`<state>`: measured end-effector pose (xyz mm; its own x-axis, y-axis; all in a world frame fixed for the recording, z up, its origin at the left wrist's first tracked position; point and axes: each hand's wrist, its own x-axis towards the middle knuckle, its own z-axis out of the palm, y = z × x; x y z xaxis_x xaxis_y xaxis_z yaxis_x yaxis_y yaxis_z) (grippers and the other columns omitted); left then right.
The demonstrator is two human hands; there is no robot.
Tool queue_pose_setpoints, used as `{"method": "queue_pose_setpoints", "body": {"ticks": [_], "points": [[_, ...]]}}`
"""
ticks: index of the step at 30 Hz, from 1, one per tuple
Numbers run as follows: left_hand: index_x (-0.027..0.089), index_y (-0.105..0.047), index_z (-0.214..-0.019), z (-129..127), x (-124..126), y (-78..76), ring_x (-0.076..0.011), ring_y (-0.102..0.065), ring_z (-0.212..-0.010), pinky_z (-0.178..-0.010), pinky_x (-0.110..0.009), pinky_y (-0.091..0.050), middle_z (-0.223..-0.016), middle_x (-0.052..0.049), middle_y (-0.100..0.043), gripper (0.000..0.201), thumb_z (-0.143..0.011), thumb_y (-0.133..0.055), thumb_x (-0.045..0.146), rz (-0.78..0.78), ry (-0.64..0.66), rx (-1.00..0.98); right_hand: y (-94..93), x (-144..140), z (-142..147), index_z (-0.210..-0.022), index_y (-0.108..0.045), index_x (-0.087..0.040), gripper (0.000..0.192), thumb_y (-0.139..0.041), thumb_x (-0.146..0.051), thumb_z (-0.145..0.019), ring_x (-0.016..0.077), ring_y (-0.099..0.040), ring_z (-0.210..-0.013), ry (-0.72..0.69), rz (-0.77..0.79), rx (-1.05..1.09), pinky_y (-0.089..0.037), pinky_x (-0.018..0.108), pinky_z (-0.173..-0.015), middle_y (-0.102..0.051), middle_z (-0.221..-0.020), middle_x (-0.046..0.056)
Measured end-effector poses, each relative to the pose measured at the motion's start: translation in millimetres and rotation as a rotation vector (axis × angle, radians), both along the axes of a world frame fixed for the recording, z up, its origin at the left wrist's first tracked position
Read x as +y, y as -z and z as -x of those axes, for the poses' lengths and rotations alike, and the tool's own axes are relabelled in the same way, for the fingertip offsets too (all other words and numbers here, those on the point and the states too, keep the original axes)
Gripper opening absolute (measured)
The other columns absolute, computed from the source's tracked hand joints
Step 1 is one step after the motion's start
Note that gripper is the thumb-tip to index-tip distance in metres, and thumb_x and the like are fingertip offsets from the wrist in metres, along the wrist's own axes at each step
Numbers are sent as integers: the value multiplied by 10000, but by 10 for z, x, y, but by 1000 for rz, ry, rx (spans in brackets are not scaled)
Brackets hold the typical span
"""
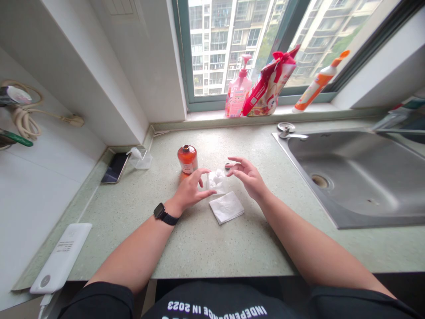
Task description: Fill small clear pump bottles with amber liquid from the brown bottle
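My left hand (190, 190) pinches a small clear bag of white cotton (216, 180) at its left side, above the green countertop (206, 239). My right hand (247, 176) hovers at the bag's right side with fingers spread; whether it touches the bag is unclear. An open orange-brown bottle (187, 158) stands just behind my left hand. Its dark cap (227, 166) lies near my right fingertips. A folded white tissue (226, 207) lies flat on the counter below the bag. A black watch sits on my left wrist.
A steel sink (358, 177) fills the right side. On the window sill stand a pink pump bottle (238, 91), a red pouch (268, 84) and an orange-capped bottle (318, 83). A phone (114, 167), a clear plastic wrapper (140, 158) and a white power bank (61, 258) lie at left.
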<state>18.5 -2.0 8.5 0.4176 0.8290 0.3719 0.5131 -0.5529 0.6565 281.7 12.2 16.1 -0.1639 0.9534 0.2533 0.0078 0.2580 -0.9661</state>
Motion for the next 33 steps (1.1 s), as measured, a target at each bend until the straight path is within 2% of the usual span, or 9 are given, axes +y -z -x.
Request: {"method": "queue_pose_setpoints", "body": {"ticks": [2, 5, 11, 14, 17, 19, 23, 27, 33], "points": [[221, -613, -1384, 1, 0, -3, -154, -639, -706, -704, -287, -548, -888, 9, -676, 698, -865, -862, 615, 1, -1, -2, 6, 4, 5, -1355, -659, -290, 488, -759, -526, -940, 321, -727, -1236, 17, 5, 22, -468, 599, -1187, -833, -943, 47], [219, -618, -1379, -3, -2, -13, -152, -634, -703, -716, -290, -551, -884, 11, -673, 694, -866, -860, 618, 3, 3, -17, 24, -25, 48, -1416, -614, -309, 535, -752, -527, -948, 314, -697, -1317, -69, -1, 24, -464, 581, -1210, -828, -1183, 80], [232, -615, -1389, -11, -15, -40, -150, -626, -691, -718, -295, -554, -854, 26, -655, 692, -871, -854, 623, 1, 22, -42, 48, -90, 97, -1504, -560, -367, 576, -736, -491, -970, 322, -608, -1457, -214, -43, -91, -441, 592, -1246, -654, -1546, 85], [231, -618, -1384, -11, -16, -37, -148, -626, -685, -703, -288, -550, -852, 27, -654, 684, -870, -860, 611, -3, 13, -33, 43, -66, 65, -1450, -613, -342, 528, -734, -510, -965, 320, -666, -1376, -169, -69, -117, -454, 588, -1228, -718, -1448, 91], [220, -620, -1374, -9, -12, -25, -147, -628, -683, -689, -283, -549, -860, 23, -662, 690, -857, -875, 601, -7, -9, -15, 34, -20, 22, -1391, -644, -302, 481, -716, -530, -974, 322, -711, -1289, -90, -71, -97, -473, 592, -1196, -823, -1086, 68], [217, -622, -1369, -8, -10, -20, -147, -629, -682, -685, -283, -550, -862, 21, -666, 695, -850, -882, 599, -7, -17, -12, 33, -2, 8, -1381, -644, -292, 477, -714, -533, -976, 319, -724, -1258, -51, -59, -79, -489, 583, -1174, -822, -985, 55], [223, -625, -1361, -9, -9, -29, -144, -629, -680, -694, -283, -551, -864, 22, -670, 686, -852, -876, 610, -2, -18, -18, 48, -26, 34, -1457, -601, -318, 522, -720, -499, -983, 300, -695, -1320, -104, -81, -85, -469, 564, -1208, -799, -1261, 79], [220, -619, -1372, -11, -9, -40, -143, -628, -680, -698, -281, -547, -857, 24, -666, 678, -871, -860, 609, -5, -4, -18, 69, -68, 69, -1524, -570, -349, 574, -728, -465, -985, 303, -644, -1408, -177, -103, -142, -472, 560, -1226, -670, -1530, 88], [223, -617, -1375, -14, -6, -39, -144, -622, -669, -683, -282, -542, -845, 27, -658, 686, -872, -851, 627, 5, -6, -23, 73, -49, 61, -1438, -652, -328, 502, -743, -470, -965, 298, -713, -1275, -138, -121, -180, -543, 554, -1150, -711, -1455, 93]]}}
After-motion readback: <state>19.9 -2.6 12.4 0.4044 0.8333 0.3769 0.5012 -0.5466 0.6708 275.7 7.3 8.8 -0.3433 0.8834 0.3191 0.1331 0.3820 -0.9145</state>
